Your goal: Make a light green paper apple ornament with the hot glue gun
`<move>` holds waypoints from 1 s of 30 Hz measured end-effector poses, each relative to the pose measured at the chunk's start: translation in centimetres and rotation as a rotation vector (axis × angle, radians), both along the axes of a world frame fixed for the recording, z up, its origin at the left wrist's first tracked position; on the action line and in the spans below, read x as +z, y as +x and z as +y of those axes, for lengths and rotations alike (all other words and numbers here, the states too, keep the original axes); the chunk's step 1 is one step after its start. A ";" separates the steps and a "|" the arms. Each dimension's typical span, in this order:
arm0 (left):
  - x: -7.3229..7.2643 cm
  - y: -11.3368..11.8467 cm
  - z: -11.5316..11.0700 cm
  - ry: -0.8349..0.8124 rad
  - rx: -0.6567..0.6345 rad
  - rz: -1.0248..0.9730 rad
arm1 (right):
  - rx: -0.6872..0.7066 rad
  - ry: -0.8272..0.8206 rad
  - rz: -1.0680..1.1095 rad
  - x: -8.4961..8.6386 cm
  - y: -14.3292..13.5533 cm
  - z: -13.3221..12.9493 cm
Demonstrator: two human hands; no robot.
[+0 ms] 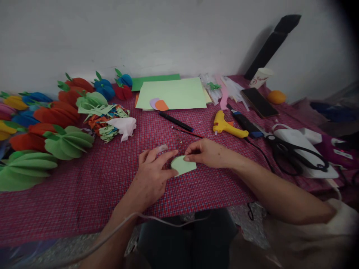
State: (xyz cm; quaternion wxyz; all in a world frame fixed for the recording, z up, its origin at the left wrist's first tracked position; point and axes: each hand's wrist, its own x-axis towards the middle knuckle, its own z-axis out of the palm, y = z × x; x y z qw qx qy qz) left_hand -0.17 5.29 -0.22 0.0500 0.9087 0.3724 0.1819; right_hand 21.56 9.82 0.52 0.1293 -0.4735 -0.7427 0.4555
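A small light green paper piece (183,166) with a rounded upper left edge lies low over the checked tablecloth, between my two hands. My left hand (153,172) grips its left side, thumb at the lower edge and index finger at the upper; a whitish wrap covers one of its other fingers. With thumb and fingertips pinched together, my right hand (206,152) holds the paper's upper right part. Just beyond the hands lie a black pen (176,121) and a thin red stick (187,131).
Several colourful paper pumpkins (57,114) and paper scraps (108,121) cover the left. Green sheets (174,93) lie at the back. A yellow glue gun (230,126), black scissors (294,151), phone (259,101), paper cup (260,77) and orange fruit (276,97) occupy the right. A cable (168,224) crosses in front.
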 end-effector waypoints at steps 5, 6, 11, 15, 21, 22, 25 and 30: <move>0.0 0.1 0.1 -0.012 0.003 -0.009 | -0.010 0.005 0.016 -0.3 0.0 0.0; 0.0 0.1 0.1 -0.017 0.002 -0.011 | -0.008 0.010 0.019 -0.3 0.0 0.0; -0.1 0.0 0.1 -0.024 -0.004 -0.013 | -0.017 0.015 0.021 -0.3 -0.1 0.0; -0.1 0.0 0.1 -0.020 -0.005 -0.017 | -0.023 0.021 0.023 -0.3 -0.2 0.1; -0.2 0.0 0.1 -0.031 -0.005 -0.010 | -0.039 0.057 -0.009 -0.5 -0.2 0.0; -0.2 0.0 0.1 -0.032 -0.005 -0.007 | -0.042 0.059 -0.010 -0.6 -0.2 -0.1; -0.1 0.0 0.1 -0.030 -0.010 -0.007 | -0.046 0.061 -0.006 -0.8 -0.2 0.0; 0.0 0.1 0.0 -0.030 -0.010 -0.014 | -0.044 0.045 -0.005 -1.1 -0.3 0.1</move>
